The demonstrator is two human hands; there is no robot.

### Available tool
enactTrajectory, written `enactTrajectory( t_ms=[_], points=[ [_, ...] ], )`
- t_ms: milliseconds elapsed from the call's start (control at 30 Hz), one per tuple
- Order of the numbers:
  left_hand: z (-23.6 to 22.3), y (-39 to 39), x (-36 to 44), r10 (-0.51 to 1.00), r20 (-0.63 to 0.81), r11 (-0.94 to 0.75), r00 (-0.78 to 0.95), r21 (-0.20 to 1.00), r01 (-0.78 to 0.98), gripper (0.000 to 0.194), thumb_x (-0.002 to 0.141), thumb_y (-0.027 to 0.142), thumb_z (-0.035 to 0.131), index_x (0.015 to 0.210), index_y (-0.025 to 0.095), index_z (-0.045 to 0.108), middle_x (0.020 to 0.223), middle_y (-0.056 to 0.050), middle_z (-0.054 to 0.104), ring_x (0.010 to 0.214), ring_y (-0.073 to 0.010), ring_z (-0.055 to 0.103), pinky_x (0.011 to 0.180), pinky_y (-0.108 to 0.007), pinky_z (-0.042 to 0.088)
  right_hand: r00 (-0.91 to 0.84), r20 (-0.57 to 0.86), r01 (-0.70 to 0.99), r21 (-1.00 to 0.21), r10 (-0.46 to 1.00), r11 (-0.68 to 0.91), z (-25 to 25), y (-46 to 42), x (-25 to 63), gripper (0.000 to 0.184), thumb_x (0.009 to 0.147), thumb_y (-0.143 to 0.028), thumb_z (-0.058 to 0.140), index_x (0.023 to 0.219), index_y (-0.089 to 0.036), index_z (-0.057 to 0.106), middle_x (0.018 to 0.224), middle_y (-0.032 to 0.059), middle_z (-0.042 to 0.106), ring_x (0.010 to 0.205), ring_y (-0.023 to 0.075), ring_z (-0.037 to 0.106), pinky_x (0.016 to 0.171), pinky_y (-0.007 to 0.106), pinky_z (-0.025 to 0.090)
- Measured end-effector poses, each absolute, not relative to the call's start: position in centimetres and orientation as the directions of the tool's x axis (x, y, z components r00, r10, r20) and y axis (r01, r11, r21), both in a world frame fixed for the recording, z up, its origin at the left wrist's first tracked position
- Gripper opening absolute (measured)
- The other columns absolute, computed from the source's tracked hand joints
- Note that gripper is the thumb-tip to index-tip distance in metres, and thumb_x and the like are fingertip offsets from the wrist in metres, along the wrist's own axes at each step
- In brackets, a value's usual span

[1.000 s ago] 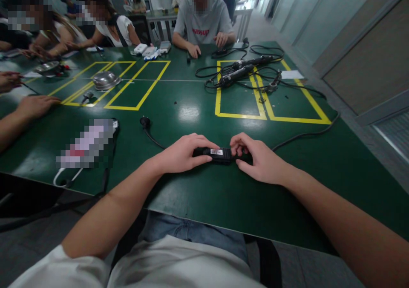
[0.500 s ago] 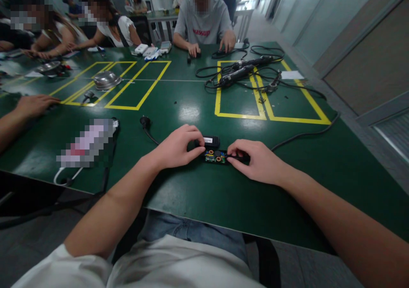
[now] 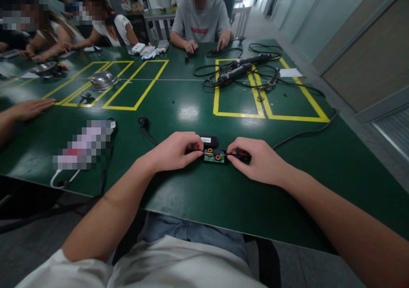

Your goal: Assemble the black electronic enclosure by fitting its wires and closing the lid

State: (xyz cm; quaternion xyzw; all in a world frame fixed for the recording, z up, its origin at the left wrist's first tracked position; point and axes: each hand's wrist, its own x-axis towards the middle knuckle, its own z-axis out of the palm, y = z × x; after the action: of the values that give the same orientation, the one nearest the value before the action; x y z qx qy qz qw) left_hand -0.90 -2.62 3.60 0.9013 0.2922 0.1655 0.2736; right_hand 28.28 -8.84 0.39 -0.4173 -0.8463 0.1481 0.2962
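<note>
An open black case with a green circuit board [image 3: 214,156] lies on the table in front of me, two copper-ringed coils showing on it. My left hand [image 3: 174,152] is closed in a pinch at the case's left end, where the cord with a black plug [image 3: 143,122] runs in behind my fingers. At the opposite end, my right hand [image 3: 255,159] pinches a black cable [image 3: 240,156], with thin coloured wires beside the fingertips. Just behind the board sits a black case cover [image 3: 208,141] with a white label, partly hidden by my left fingers.
Black electric screwdrivers [image 3: 234,73] and tangled cords lie within yellow tape frames at the back right. A metal bowl [image 3: 104,80] is farther left. A blurred-out pink item [image 3: 86,143] lies near a co-worker's hand [image 3: 30,108]. Another person [image 3: 201,24] works opposite.
My view has shifted slightly. Both my hands keep their pinch at the two ends of the board, with only small finger movement. The co-worker's hand at the left lies flatter.
</note>
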Motion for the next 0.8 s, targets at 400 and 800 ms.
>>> enactTrajectory(
  t_ms=[400, 800],
  points=[
    [3.4, -2.2, -0.9, 0.547, 0.179, -0.774, 0.818, 0.48, 0.413, 0.012, 0.1, 0.024, 0.072, 0.095, 0.022, 0.083, 0.11, -0.008, 0.078, 0.107, -0.0249, 0.07, 0.105, -0.043, 0.055, -0.489, 0.245, 0.628, -0.567, 0.837, 0.533, 1.0, -8.8, 28.5, 0.006, 0.094, -0.02, 0.065, 0.091, -0.023, 0.07, 0.079, 0.0028, 0.069, 0.07, 0.0202, 0.063, 0.067, 0.034, 0.048],
    [1.8, -1.7, 0.1, 0.681, 0.237, -0.695, 0.693, 0.51, 0.508, 0.029, 0.106, 0.025, 0.071, 0.133, 0.024, 0.081, 0.131, -0.01, 0.081, 0.121, -0.0268, 0.074, 0.114, -0.047, 0.057, -0.463, 0.231, 0.573, -0.658, 0.856, 0.488, 0.7, -8.7, 28.8, 0.034, 0.084, -0.016, 0.065, 0.114, -0.026, 0.053, 0.09, 0.0015, 0.072, 0.075, 0.0204, 0.063, 0.072, 0.035, 0.051]
  ],
)
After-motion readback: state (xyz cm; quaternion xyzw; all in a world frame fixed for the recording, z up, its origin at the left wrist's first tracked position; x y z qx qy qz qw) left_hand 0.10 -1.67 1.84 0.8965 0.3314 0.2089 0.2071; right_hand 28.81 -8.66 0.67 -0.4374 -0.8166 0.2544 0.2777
